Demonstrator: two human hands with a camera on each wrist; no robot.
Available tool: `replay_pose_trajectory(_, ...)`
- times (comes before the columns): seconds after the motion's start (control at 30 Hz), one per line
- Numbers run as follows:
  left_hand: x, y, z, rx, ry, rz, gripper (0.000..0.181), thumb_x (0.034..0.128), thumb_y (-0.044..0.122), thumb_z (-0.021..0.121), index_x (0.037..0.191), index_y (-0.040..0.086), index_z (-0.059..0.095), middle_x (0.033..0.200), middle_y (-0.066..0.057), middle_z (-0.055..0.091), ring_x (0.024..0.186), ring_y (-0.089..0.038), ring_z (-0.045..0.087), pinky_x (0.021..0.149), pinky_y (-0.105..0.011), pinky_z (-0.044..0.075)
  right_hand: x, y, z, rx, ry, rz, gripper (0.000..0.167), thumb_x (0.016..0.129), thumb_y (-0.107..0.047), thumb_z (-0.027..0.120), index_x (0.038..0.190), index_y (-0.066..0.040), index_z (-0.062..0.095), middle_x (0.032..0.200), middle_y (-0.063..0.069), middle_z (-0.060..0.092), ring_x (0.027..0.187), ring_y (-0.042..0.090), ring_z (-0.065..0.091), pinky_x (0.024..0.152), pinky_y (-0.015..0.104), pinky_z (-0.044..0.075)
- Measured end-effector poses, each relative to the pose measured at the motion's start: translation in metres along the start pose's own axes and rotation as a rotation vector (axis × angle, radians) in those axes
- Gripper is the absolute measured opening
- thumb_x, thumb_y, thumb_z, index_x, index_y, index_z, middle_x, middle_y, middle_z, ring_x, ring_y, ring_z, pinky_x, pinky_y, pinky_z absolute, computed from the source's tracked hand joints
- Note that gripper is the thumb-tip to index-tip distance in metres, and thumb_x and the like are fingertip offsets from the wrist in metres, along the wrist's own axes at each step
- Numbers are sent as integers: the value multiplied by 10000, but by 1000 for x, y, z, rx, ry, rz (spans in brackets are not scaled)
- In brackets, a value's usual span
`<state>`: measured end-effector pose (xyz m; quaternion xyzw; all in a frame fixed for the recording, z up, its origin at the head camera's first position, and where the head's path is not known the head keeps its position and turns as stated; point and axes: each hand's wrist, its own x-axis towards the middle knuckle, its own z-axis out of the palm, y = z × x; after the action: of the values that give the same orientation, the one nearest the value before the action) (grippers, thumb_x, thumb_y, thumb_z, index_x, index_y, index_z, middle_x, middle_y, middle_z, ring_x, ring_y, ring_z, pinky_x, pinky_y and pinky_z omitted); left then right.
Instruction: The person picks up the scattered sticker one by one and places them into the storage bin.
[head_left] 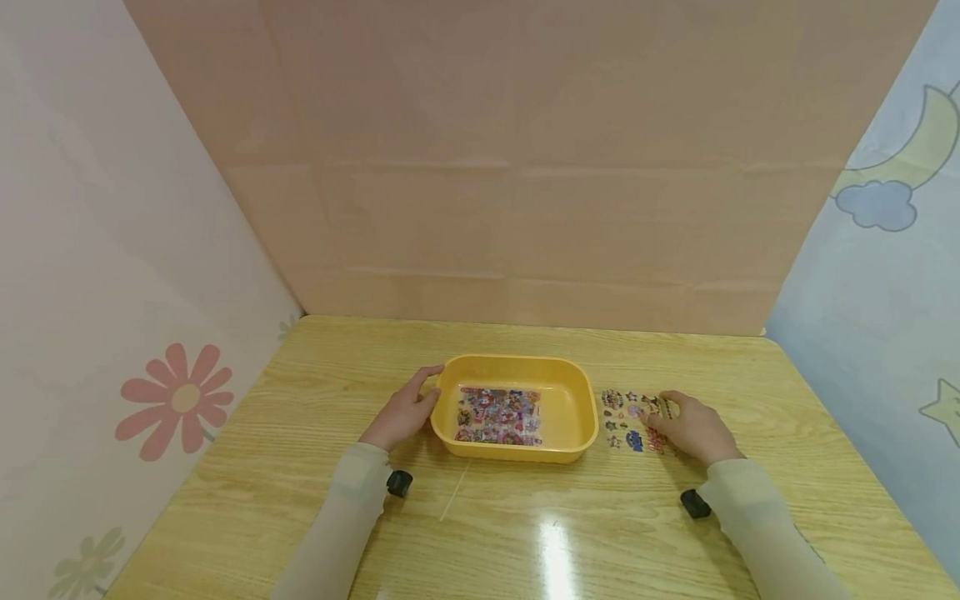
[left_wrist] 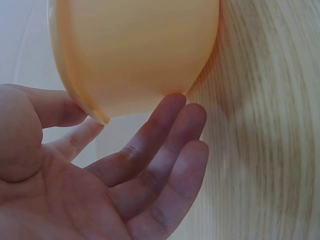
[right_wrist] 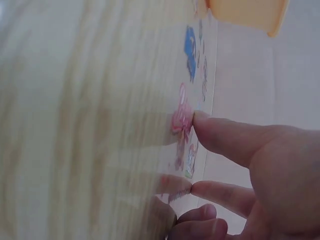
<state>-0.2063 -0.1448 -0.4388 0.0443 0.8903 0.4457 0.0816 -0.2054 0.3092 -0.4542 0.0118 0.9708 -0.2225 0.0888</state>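
Observation:
A shallow yellow plastic tray (head_left: 570,417) stands on the table, with colorful printed sticker sheets (head_left: 498,417) lying at the left of its floor. At the tray's left end my left hand (head_left: 407,414) holds the rim. In the left wrist view, the thumb and index finger meet the rim while another fingertip (left_wrist: 175,102) touches the outer wall lower down. To the right of the tray, a clear sticker sheet (head_left: 633,440) lies flat on the table. My right hand (head_left: 693,427) rests on its right part, thumb (right_wrist: 215,131) and index fingertips touching it, other fingers bent.
The wooden table (head_left: 300,500) meets a plain pinkish backdrop (head_left: 517,208) at its far edge. Patterned side panels rise at left and right, one with a red flower (head_left: 180,400), the other with a moon. Each wrist wears a small black device (head_left: 400,483).

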Motion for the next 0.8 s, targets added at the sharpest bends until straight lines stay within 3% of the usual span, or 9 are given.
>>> replay_pose_trajectory(0.17,1,0,0,8,4,-3,469,1075,306,453,1539,285,383,1310,-164,615,962,-200,636,883,-461,489,1,1,-2,-22,-3,1,788,971,-510,576,1490,48,376,1383,371,482,1189,609,478,857,684,441)
replay_pose_trajectory(0.57,0,-1,-1,14,4,0,471,1075,298,455,1540,281,381,1188,-127,648,865,-180,611,822,-409,484,1,1,0,-37,38,-20,755,957,-494,607,1449,57,448,1217,312,638,1081,544,581,771,617,499)
replay_pose_trajectory(0.8,1,0,0,10,1,-1,469,1074,300,458,1537,285,385,1210,-134,643,892,-185,617,843,-424,489,0,2,1,-48,53,-16,745,945,-506,619,1427,47,487,1296,350,570,1143,569,530,756,598,508)
